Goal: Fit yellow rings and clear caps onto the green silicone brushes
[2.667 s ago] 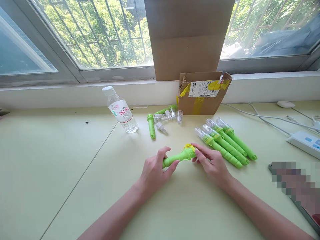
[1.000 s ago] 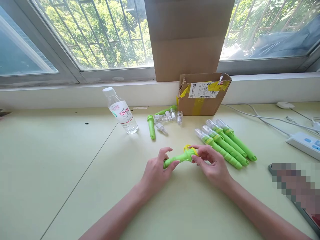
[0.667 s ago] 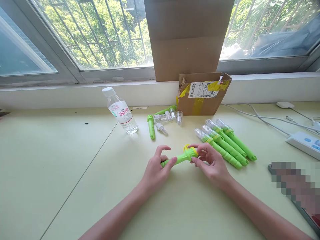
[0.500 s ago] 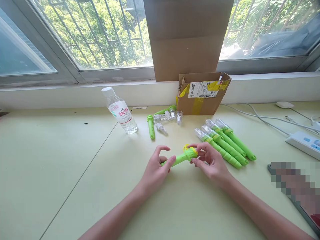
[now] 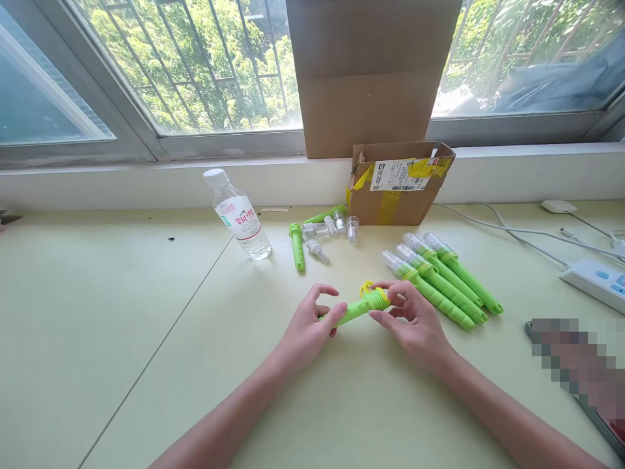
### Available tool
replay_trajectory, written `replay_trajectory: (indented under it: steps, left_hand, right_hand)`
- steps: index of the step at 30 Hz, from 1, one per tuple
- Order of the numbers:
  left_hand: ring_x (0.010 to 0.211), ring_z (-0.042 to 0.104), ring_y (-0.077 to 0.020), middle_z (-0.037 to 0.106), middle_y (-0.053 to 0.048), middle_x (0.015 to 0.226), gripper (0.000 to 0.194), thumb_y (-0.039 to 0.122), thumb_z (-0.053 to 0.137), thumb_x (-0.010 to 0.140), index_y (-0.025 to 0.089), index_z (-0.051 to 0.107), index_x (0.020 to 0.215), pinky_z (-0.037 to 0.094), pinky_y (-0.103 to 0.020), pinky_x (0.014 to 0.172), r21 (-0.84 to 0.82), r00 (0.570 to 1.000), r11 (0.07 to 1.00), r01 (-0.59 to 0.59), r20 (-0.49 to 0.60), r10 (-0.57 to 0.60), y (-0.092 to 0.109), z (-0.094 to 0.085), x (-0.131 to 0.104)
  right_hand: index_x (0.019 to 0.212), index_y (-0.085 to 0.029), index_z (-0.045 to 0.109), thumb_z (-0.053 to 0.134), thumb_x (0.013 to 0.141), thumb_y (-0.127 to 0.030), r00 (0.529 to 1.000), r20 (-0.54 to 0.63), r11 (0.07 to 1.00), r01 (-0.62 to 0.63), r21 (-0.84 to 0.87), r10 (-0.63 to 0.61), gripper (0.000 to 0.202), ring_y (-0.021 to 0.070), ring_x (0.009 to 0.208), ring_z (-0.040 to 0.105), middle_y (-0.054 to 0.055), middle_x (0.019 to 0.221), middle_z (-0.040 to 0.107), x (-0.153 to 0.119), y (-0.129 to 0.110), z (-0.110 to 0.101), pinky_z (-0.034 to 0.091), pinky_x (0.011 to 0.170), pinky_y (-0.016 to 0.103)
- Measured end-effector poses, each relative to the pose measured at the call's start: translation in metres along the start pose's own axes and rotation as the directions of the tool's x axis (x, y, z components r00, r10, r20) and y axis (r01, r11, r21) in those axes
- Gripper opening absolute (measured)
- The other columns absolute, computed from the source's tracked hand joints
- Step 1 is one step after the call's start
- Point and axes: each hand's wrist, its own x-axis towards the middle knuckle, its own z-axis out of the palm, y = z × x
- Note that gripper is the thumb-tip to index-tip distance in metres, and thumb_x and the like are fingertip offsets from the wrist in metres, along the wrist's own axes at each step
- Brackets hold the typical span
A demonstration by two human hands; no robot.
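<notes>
A light-green ribbed plastic tube (image 5: pixel 355 311) lies slanted between my two hands, its wider threaded end to the right. My left hand (image 5: pixel 308 329) is closed round the narrow end, thumb on top. At the threaded end sits a yellow ring (image 5: pixel 366 287) with a loop sticking up. My right hand (image 5: pixel 416 324) pinches this ring at the tube's mouth between thumb and fingers; part of it is hidden by the fingertips. Just beyond the right hand lie several green tubes with clear caps (image 5: pixel 442 277), side by side.
Further back are a loose green tube (image 5: pixel 297 249), small clear caps (image 5: pixel 352 229) and a white-tipped piece (image 5: pixel 317 251). A water bottle (image 5: pixel 240 218) stands left of them. A cardboard box (image 5: pixel 398 189) is by the wall. At right are a power strip (image 5: pixel 596 280) and a phone (image 5: pixel 576 384).
My hands stay on the green tube and yellow ring, with the right fingers shifted slightly around the mouth. The whole view has moved a little.
</notes>
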Motion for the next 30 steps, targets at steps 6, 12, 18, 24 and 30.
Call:
replay_trajectory:
  steps: [6,12,18,24,30]
  left_hand:
    - [0.049,0.039,-0.0095,0.051,0.006,0.056,0.043,0.058,0.052,0.081,0.023,0.048,0.107,0.027,-0.018,0.046,-0.052,0.999,0.998,0.034,-0.009,-0.034,-0.0028,-0.0010,0.0018]
    - [0.044,0.034,-0.0069,0.053,0.006,0.057,0.045,0.060,0.053,0.080,0.025,0.047,0.108,0.025,-0.016,0.041,-0.076,0.994,0.991,0.111,0.009,-0.111,-0.0016,-0.0014,0.0009]
    - [0.041,0.028,-0.0054,0.050,0.007,0.055,0.045,0.061,0.054,0.079,0.024,0.046,0.103,0.020,-0.014,0.035,-0.149,0.983,0.972,0.181,0.050,-0.176,0.0033,-0.0001,0.0005]
    - [0.036,0.020,-0.0029,0.050,0.007,0.055,0.042,0.062,0.052,0.080,0.023,0.046,0.093,0.019,-0.014,0.031,-0.240,0.963,0.937,0.255,0.150,-0.224,0.0047,0.0024,-0.0037]
    - [0.034,0.019,-0.0018,0.053,0.006,0.056,0.040,0.060,0.053,0.080,0.022,0.047,0.088,0.024,-0.015,0.031,-0.255,0.970,0.941,0.220,0.156,-0.185,0.0027,0.0038,-0.0024]
  right_hand:
    - [0.082,-0.024,0.044,0.067,0.081,-0.031,1.000,-0.009,1.000,0.016,-0.021,-0.016,0.024,0.0206,0.090,0.065,0.006,0.116,0.059,0.0006,0.0022,-0.0008,0.052,0.068,0.032]
    - [0.082,-0.024,0.039,0.073,0.075,-0.030,0.999,0.004,0.999,0.035,-0.033,-0.035,0.035,0.0183,0.082,0.066,0.005,0.115,0.058,0.0003,0.0015,0.0013,0.054,0.062,0.030]
    - [0.083,-0.023,0.041,0.072,0.077,-0.029,0.995,-0.052,0.996,0.087,-0.028,-0.088,0.032,0.0178,0.080,0.066,0.006,0.114,0.060,0.0005,0.0032,0.0035,0.056,0.063,0.031]
    - [0.085,-0.025,0.040,0.074,0.075,-0.032,0.999,-0.014,0.998,0.032,0.047,-0.031,0.037,0.0224,0.094,0.065,0.007,0.113,0.062,0.0004,0.0000,0.0030,0.057,0.059,0.029]
    - [0.085,-0.025,0.042,0.071,0.078,-0.030,0.993,-0.093,0.997,0.076,0.005,-0.075,0.030,0.0223,0.091,0.066,0.008,0.115,0.063,-0.0037,0.0021,0.0064,0.058,0.063,0.033]
